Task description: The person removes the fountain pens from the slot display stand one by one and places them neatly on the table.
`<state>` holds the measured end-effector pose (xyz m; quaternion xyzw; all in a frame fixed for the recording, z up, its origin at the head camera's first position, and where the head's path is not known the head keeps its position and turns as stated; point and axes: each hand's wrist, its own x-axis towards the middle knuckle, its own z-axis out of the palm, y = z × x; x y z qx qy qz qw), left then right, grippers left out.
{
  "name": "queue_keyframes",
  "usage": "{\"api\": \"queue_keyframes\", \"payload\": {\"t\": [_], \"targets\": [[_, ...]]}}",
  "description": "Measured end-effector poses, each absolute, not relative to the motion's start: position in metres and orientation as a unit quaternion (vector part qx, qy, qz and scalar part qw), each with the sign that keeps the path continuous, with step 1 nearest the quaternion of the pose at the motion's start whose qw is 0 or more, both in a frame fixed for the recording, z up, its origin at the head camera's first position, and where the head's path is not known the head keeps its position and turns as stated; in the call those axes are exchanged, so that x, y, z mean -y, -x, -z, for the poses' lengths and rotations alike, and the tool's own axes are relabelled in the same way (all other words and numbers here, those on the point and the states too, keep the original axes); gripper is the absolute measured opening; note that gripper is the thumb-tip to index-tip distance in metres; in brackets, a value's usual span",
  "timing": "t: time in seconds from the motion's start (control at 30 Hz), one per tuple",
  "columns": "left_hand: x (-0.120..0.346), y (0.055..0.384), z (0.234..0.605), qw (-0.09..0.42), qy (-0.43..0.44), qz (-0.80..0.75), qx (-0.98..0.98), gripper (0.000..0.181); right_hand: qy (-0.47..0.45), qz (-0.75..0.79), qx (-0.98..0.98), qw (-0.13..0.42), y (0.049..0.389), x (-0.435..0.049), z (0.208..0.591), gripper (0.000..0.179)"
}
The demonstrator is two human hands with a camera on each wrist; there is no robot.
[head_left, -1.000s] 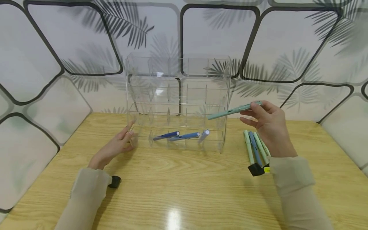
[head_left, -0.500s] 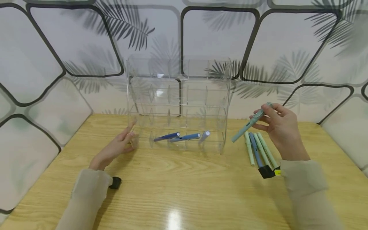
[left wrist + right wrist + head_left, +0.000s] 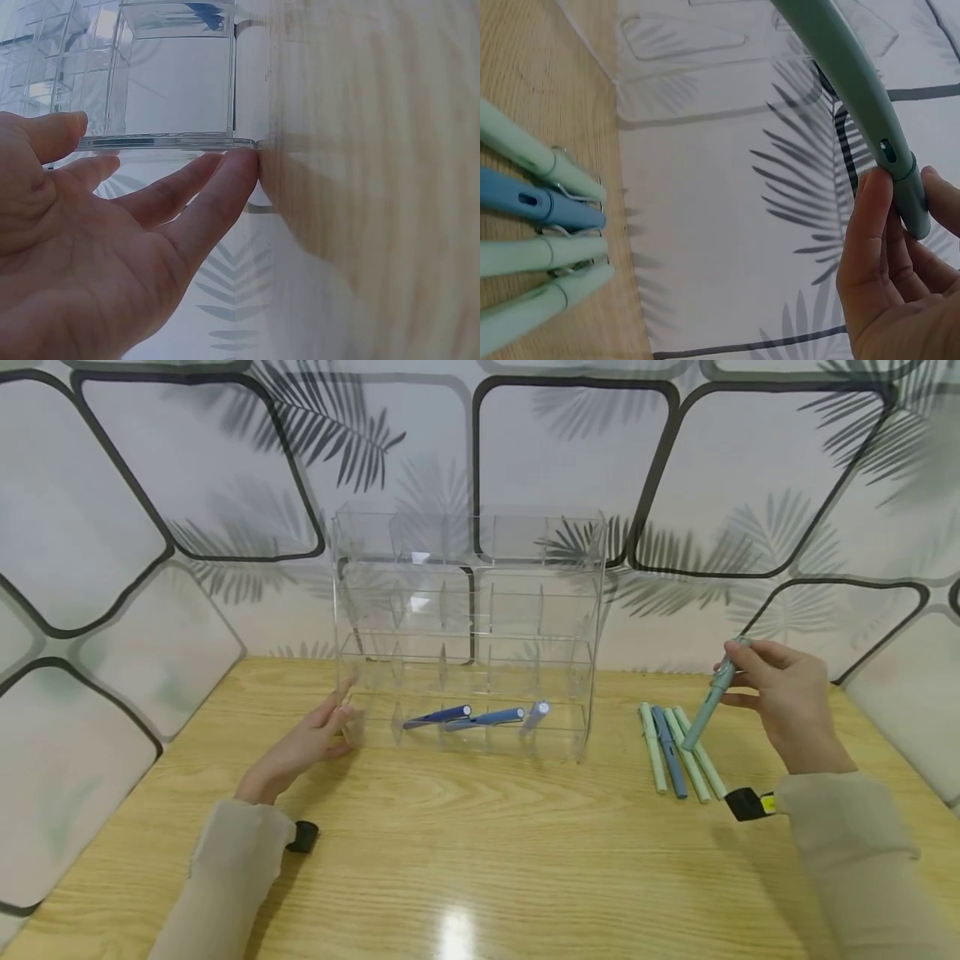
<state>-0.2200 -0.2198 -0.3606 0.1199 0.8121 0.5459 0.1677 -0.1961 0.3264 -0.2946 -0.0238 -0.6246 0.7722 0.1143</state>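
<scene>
My right hand (image 3: 787, 702) pinches a dusty-green capped pen (image 3: 708, 706) near its upper end. The pen slants down to the left, its lower end overlapping a row of pens on the table in the head view. In that row lie light-green pens (image 3: 652, 747) and one blue pen (image 3: 669, 752), side by side. On the left, my left hand (image 3: 303, 743) touches the side panel of a clear acrylic rack (image 3: 180, 141) with fairly straight fingers. The rack's lowest tier holds a dark blue pen (image 3: 438, 717), a mid-blue pen (image 3: 487, 718) and a pale lavender pen (image 3: 535, 716).
The tiered rack stands near the back of the wooden table (image 3: 465, 835), with divided compartments above the pens. Behind it rises a wall (image 3: 570, 460) with a leaf pattern. Black wrist devices (image 3: 746, 804) sit at both sleeves.
My right hand has moved right, away from the rack, with the green pen, which has swung from nearly level to steeply slanted. The left hand stays at the rack's side.
</scene>
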Motion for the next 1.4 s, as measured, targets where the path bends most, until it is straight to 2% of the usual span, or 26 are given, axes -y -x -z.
{"api": "queue_keyframes", "payload": {"t": [0.13,0.43,0.77,0.97,1.03,1.13,1.27,1.4], "targets": [[0.22,0.22,0.361,0.164,-0.12,-0.545,-0.813,0.062,0.049,-0.754,0.644,0.116,0.197,-0.338,0.294,0.003],[0.22,0.219,0.362,0.165,-0.117,-0.546,-0.813,0.061,0.064,-0.694,0.712,0.08,0.2,-0.355,0.294,0.006],[0.22,0.219,0.362,0.166,-0.116,-0.544,-0.815,0.061,0.063,-0.629,0.775,-0.002,0.208,-0.376,0.299,0.022],[0.219,0.219,0.362,0.165,-0.114,-0.546,-0.814,0.061,0.063,-0.595,0.801,-0.025,0.214,-0.385,0.301,0.026],[0.22,0.219,0.362,0.165,-0.114,-0.545,-0.814,0.062,0.063,-0.58,0.811,-0.028,0.216,-0.388,0.302,0.025],[0.22,0.219,0.362,0.165,-0.116,-0.544,-0.815,0.062,0.064,-0.551,0.831,-0.031,0.219,-0.391,0.304,0.014],[0.222,0.219,0.362,0.166,-0.124,-0.544,-0.813,0.062,0.059,-0.494,0.865,-0.055,0.223,-0.395,0.311,0.054],[0.222,0.219,0.362,0.167,-0.126,-0.544,-0.812,0.062,0.051,-0.458,0.883,-0.091,0.226,-0.398,0.321,0.068]]}}
